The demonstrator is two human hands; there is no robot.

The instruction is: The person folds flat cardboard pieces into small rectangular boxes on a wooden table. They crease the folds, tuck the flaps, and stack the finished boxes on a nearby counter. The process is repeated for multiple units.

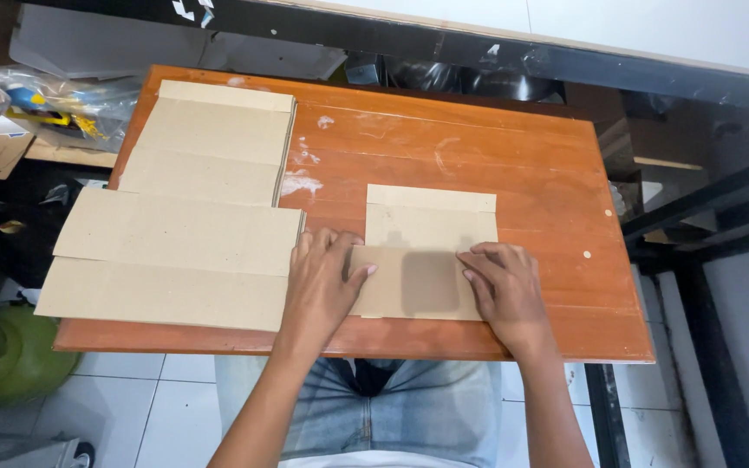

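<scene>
— fingers (327,247) of the left hand (322,286)?
— flat, spread, pressing the small cardboard sheet (422,251), gripping nothing.
— right hand (506,290)?
— same, on its right edge, near side of the table (522,165); cardboard stack (192,208) lies left.

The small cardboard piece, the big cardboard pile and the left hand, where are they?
small cardboard piece (431,227), head view, its upper flat panel.
big cardboard pile (175,234), head view, its top sheet.
left hand (321,282), head view, its back.
</scene>
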